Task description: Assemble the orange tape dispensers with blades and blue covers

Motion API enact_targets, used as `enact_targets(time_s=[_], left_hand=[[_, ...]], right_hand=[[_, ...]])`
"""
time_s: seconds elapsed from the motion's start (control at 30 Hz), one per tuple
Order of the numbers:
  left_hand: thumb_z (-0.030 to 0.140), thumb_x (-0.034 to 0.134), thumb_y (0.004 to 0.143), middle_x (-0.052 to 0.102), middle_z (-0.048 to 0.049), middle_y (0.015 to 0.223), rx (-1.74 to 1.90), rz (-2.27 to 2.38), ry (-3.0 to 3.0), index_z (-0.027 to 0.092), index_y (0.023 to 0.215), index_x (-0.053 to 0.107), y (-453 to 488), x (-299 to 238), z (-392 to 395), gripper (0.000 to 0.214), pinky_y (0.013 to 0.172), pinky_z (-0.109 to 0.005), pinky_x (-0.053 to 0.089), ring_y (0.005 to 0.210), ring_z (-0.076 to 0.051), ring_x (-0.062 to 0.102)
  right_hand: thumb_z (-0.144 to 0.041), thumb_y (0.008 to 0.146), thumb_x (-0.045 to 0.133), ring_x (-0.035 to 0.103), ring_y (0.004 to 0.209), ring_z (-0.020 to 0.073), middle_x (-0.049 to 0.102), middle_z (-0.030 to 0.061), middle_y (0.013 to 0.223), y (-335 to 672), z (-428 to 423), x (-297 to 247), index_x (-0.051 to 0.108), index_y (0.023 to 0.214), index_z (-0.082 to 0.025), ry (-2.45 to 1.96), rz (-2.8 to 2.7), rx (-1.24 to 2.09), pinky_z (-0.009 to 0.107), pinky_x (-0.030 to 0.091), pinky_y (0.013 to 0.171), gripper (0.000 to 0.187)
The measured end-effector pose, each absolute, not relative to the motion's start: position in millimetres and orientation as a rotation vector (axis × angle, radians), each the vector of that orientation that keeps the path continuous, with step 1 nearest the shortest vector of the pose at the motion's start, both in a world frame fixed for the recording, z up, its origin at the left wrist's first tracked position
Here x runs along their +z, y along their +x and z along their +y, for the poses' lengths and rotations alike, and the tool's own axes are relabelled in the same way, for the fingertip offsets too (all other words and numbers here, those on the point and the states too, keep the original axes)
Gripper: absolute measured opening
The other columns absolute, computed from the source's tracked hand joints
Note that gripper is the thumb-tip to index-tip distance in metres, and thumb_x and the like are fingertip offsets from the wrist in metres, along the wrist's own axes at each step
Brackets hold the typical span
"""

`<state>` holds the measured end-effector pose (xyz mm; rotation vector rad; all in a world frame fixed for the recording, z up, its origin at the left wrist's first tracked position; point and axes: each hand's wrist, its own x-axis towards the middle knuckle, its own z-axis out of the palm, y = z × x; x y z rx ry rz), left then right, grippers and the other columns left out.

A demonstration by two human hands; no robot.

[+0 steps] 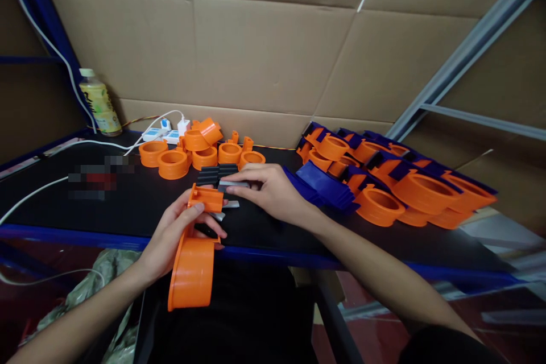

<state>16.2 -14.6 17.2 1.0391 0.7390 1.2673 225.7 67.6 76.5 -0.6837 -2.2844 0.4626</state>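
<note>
My left hand (168, 236) is closed around an orange plastic ring-shaped housing (193, 264) with a flat bracket on top, holding it over the table's near edge. My right hand (267, 190) reaches onto the black table (128, 205) and pinches a small grey metal strip (234, 184) from a stack of dark grey toothed pieces (215, 174). More small metal strips (230, 203) lie just below that hand.
Several loose orange rings (173, 163) sit at the back middle. A heap of orange-and-blue assembled parts (396, 182) fills the right. A drink bottle (99, 102), a white power strip (162, 133) and cables stand at the back left. Cardboard walls rise behind.
</note>
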Motion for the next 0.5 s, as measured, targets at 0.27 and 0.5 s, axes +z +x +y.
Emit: enact_targets(time_s=[0.27, 0.5], left_hand=[[0.038, 0.062, 0.094, 0.078, -0.0097, 0.078, 1.242, 0.777, 1.194, 0.019, 0.128, 0.052, 17, 9, -12, 0.040, 0.073, -0.040, 0.060, 0.072, -0.027, 0.076], [0.038, 0.058, 0.096, 0.077, -0.0093, 0.077, 1.215, 0.756, 1.097, 0.022, 0.130, 0.047, 15, 10, -15, 0.039, 0.072, -0.044, 0.061, 0.071, -0.028, 0.076]], right_hand=[[-0.031, 0.101, 0.054, 0.063, 0.088, 0.0164, 0.070, 0.0082, 0.096, 212, 54, 58, 0.071, 0.124, -0.019, -0.638, -2.409, 0.018, 0.028, 0.051, 0.077, 0.031], [-0.034, 0.105, 0.042, 0.052, 0.126, 0.0227, 0.058, 0.0137, 0.137, 199, 47, 70, 0.051, 0.146, -0.017, -0.637, -2.587, 0.027, 0.039, 0.046, 0.104, 0.045]])
